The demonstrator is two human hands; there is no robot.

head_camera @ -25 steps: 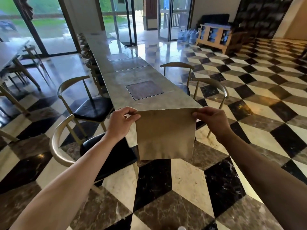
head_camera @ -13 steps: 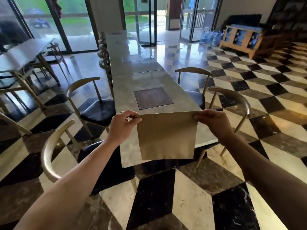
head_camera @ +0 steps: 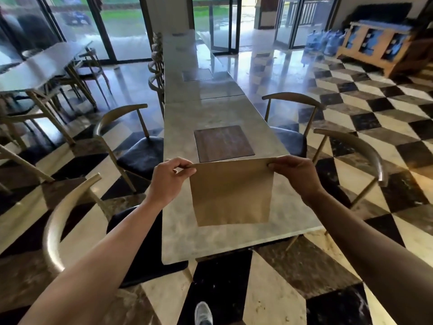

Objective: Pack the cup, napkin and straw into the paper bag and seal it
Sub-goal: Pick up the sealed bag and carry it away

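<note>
A flat brown paper bag (head_camera: 230, 192) hangs in the air over the near end of a long marble table (head_camera: 225, 240). My left hand (head_camera: 169, 178) pinches its top left corner and my right hand (head_camera: 296, 173) pinches its top right corner. The bag is held upright, stretched between both hands, its mouth at the top edge. No cup, napkin or straw is in view.
A dark square inlay (head_camera: 222, 143) sits in the table just beyond the bag. Curved-back chairs stand on both sides: near left (head_camera: 68, 212), left (head_camera: 138, 151), right (head_camera: 346, 146). The floor is checkered. My shoe (head_camera: 203, 314) shows at the bottom.
I have walked forward, so the bag, earlier held short of the table's end, now hangs over the tabletop. Both hands keep the same pinch on the top corners.
</note>
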